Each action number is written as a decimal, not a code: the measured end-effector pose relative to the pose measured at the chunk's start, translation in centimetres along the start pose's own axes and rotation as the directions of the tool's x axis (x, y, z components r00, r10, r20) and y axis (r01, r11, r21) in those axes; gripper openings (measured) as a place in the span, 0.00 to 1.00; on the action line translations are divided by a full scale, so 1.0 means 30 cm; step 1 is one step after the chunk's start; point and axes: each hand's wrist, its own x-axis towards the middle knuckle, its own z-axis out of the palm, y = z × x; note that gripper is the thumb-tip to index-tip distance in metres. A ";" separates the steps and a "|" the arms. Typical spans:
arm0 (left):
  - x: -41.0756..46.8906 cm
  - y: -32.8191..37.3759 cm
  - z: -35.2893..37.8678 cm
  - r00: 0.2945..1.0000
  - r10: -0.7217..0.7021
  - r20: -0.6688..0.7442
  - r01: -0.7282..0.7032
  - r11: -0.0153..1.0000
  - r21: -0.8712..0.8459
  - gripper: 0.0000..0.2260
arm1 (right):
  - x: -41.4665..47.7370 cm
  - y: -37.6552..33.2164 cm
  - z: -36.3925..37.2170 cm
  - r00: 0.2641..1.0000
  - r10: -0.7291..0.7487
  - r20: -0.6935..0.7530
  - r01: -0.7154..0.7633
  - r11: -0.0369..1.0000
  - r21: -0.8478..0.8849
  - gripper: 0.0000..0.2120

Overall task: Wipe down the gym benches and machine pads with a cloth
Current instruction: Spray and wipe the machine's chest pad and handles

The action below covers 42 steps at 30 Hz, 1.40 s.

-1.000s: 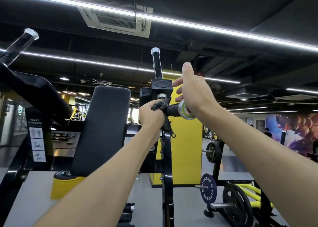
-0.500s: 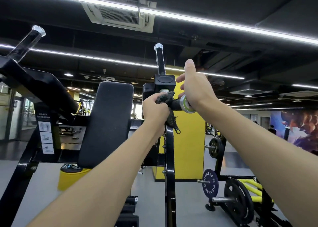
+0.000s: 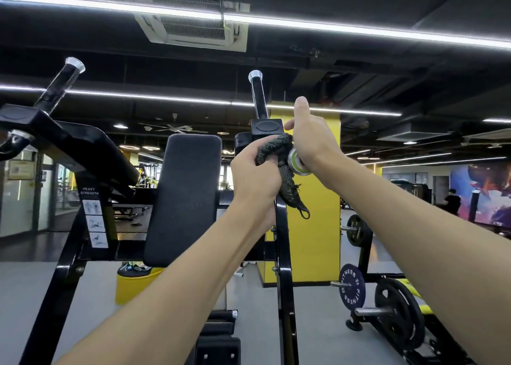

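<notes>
Clear: I can pass right of handle post (image 3: 258, 95) | blocked left: back pad (image 3: 188, 198) | below: frame upright (image 3: 285, 268), gap between.

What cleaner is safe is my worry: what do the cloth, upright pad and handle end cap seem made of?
The cloth: dark coarse knit or mesh fabric, frayed, limp.
The upright pad: black matte upholstery, probably vinyl or faux leather; faint grain.
The handle end cap: polished metal, likely chrome or steel, green ring; bright reflections.
</notes>
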 end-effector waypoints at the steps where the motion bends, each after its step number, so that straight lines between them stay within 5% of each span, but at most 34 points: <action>1: -0.015 0.023 -0.004 0.999 0.028 0.014 -0.029 1.000 0.007 0.21 | 0.000 -0.003 0.000 1.000 0.016 0.022 -0.016 1.000 -0.001 0.28; 5: -0.022 0.118 -0.018 0.993 0.111 0.048 -0.114 0.992 0.054 0.19 | -0.022 -0.021 -0.038 0.996 -0.002 0.093 -0.013 0.987 0.160 0.24; 7: -0.006 0.164 -0.011 0.997 0.078 0.029 -0.079 0.996 0.038 0.16 | -0.062 0.003 -0.077 0.959 -0.240 0.153 0.211 0.960 0.185 0.19; 10: -0.006 0.249 0.024 0.987 -0.073 0.142 0.077 0.997 -0.023 0.11 | -0.105 0.050 -0.112 0.802 -0.489 0.342 0.497 0.865 0.071 0.31; 12: -0.019 0.299 0.059 0.957 -0.141 0.253 0.128 0.990 0.066 0.11 | -0.086 0.079 -0.118 0.803 -0.526 0.280 0.532 0.845 0.060 0.28; 14: -0.012 0.326 0.096 0.967 -0.127 0.221 0.074 0.970 0.233 0.13 | -0.042 0.099 -0.125 0.833 -0.544 0.099 0.527 0.836 0.155 0.19; 17: 0.033 0.305 0.135 0.985 0.095 0.142 -0.164 0.765 0.623 0.19 | 0.030 0.132 -0.127 0.942 -0.320 -0.098 0.328 0.822 0.466 0.10; 19: 0.052 0.263 0.157 0.955 0.238 0.177 -0.286 0.582 0.761 0.19 | 0.085 0.189 -0.128 0.989 -0.105 -0.102 0.146 0.748 0.648 0.10; 21: 0.059 0.216 0.182 0.953 0.231 0.196 -0.292 0.523 0.801 0.18 | 0.122 0.276 -0.115 0.999 0.026 -0.027 -0.002 0.754 0.656 0.09; 27: 0.114 0.099 0.207 0.969 0.182 0.168 -0.217 0.296 0.930 0.10 | 0.172 0.563 0.046 0.944 0.263 0.201 -0.329 0.674 0.661 0.10; 31: 0.124 0.105 0.201 0.952 0.192 0.240 -0.250 0.030 0.968 0.11 | 0.228 0.609 0.189 0.847 0.424 0.322 -0.509 0.470 0.721 0.11; 38: 0.106 0.113 0.195 0.917 0.142 0.372 -0.327 -0.263 0.907 0.15 | 0.388 0.514 0.363 0.797 0.354 0.489 -0.569 0.166 0.806 0.08; 42: 0.118 0.113 0.188 0.904 0.190 0.383 -0.307 -0.337 0.890 0.14 | 0.402 0.534 0.382 0.775 0.253 0.580 -0.615 0.089 0.783 0.06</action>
